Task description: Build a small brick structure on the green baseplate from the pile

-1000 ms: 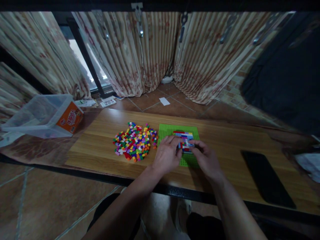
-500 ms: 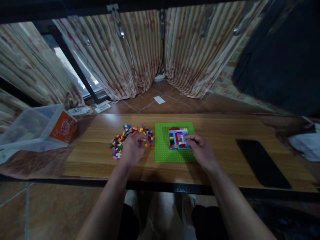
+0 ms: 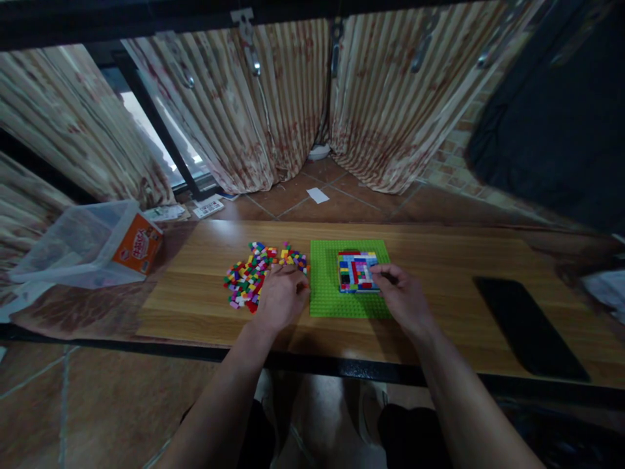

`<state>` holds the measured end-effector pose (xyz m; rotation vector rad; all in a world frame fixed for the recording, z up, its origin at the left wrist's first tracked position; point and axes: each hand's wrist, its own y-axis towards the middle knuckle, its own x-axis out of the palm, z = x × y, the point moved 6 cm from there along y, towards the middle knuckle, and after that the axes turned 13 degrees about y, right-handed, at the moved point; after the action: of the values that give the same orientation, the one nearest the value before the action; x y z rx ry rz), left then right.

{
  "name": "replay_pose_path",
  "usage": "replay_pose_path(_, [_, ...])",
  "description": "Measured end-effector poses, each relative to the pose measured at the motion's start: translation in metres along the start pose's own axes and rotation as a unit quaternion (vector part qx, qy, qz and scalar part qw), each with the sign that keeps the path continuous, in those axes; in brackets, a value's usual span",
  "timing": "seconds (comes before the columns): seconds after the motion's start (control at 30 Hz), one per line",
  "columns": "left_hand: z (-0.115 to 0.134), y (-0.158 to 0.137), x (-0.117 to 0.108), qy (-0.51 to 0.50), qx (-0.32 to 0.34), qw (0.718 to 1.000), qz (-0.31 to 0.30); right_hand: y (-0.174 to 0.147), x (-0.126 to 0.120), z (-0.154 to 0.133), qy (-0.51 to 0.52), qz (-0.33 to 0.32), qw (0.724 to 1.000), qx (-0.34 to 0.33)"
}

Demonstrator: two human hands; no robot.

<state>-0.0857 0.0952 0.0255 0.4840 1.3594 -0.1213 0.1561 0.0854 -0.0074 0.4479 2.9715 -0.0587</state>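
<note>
Wooden tabletop (image 3: 185, 286) under the left hand (image 3: 283, 296) and right hand (image 3: 404, 298), kinda well apart; green baseplate (image 3: 325, 286) mostly between them, loose brick pile (image 3: 250, 279) under the left. Can't tell if its curled fingers hold anything. Brick build (image 3: 357, 275) sits at the right fingertips, grip unclear.

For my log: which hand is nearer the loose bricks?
Left. The left hand is at the right side of the loose bricks; the right hand is farther right, by the build.
</note>
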Motion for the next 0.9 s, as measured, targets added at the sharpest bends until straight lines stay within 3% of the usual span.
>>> replay_pose_path(0.23, [0.006, 0.0, -0.003, -0.067, -0.009, 0.998, 0.015, 0.0, 0.001, -0.004, 0.011, -0.006, 1.0, -0.017])
replay_pose_path(0.47, [0.051, 0.001, -0.005, -0.195, 0.065, 0.977, 0.053, -0.001, 0.002, -0.005, -0.007, -0.008, 0.999, -0.032])
replay_pose_path(0.9, [0.081, 0.013, 0.009, -0.123, 0.112, 0.983, 0.082, -0.002, 0.003, -0.011, -0.022, -0.014, 0.998, -0.053])
